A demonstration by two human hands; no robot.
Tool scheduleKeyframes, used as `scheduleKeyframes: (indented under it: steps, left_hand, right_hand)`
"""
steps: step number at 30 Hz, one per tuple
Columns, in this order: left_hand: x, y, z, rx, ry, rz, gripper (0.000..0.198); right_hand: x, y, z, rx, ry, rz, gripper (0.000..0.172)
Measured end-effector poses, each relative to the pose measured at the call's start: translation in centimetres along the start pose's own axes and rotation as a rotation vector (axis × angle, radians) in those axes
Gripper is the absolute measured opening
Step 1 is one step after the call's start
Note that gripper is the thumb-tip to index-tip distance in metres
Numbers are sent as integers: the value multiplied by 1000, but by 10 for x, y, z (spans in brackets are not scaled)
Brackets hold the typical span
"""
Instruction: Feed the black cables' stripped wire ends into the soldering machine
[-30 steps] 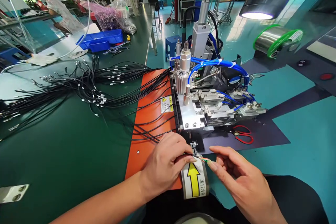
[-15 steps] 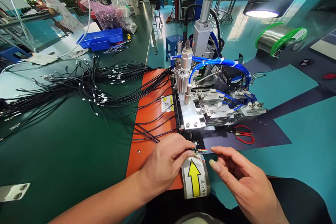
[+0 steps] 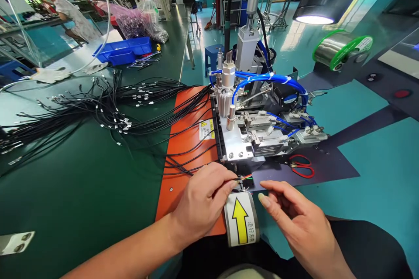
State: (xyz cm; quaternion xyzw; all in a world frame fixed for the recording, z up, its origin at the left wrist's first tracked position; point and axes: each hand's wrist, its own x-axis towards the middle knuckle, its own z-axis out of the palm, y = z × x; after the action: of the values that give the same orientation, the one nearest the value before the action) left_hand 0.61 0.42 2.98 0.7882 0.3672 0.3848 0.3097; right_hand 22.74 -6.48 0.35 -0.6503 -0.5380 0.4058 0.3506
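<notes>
My left hand (image 3: 201,202) rests on the orange plate (image 3: 186,139) and pinches the end of a thin black cable (image 3: 183,170). The cable's stripped coloured wire tips (image 3: 246,177) poke out at the front of the small metal machine (image 3: 248,126). My right hand (image 3: 296,224) hovers just right of the wire tips, fingers loosely curled and apart, holding nothing. Between my hands a curved metal band with a yellow arrow label (image 3: 240,224) runs toward the machine.
A big tangle of black cables (image 3: 98,109) spreads over the green bench on the left. Red-handled scissors (image 3: 299,166) lie right of the machine. A solder spool (image 3: 340,48), a lamp (image 3: 314,6), a blue tray (image 3: 122,50) and other people stand farther back.
My left hand has pushed the cable end forward from over the arrow label to the machine's front. My right hand has let go of the wire tips and drawn slightly back.
</notes>
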Motion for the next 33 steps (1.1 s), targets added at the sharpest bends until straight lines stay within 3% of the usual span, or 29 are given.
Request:
scheduleKeyframes:
  steps: [2,4,5,6,9,12,18,21,25,29,33]
  left_hand:
    - [7,7,-14,-106,-164,56,12]
    - [13,10,-26,-164,-477,141,10]
    - [15,9,-29,-124,-557,167,10]
    - [16,8,-31,-44,-565,180,11]
    - [13,-1,-28,271,-381,155,19]
    - [13,-5,-30,414,-289,86,23]
    - [28,2,-82,565,-50,-29,22]
    - [30,2,-95,579,-197,-47,19]
    - [25,3,-81,474,-537,-19,23]
    - [20,8,-56,447,-556,50,19]
    - [17,7,-39,509,-582,-24,11]
  right_hand:
    - [1,1,0,3,17,43,34]
    - [2,3,0,5,20,86,36]
    - [3,4,0,5,20,101,37]
    - [3,4,1,3,17,111,38]
    - [3,4,1,-5,11,116,39]
    - [3,3,1,-25,9,109,38]
    - [6,11,0,-75,14,56,41]
    - [6,12,0,-113,20,64,44]
    - [3,6,2,-97,35,102,46]
    - [1,6,3,-40,21,113,47]
    - [2,13,2,-39,2,80,46]
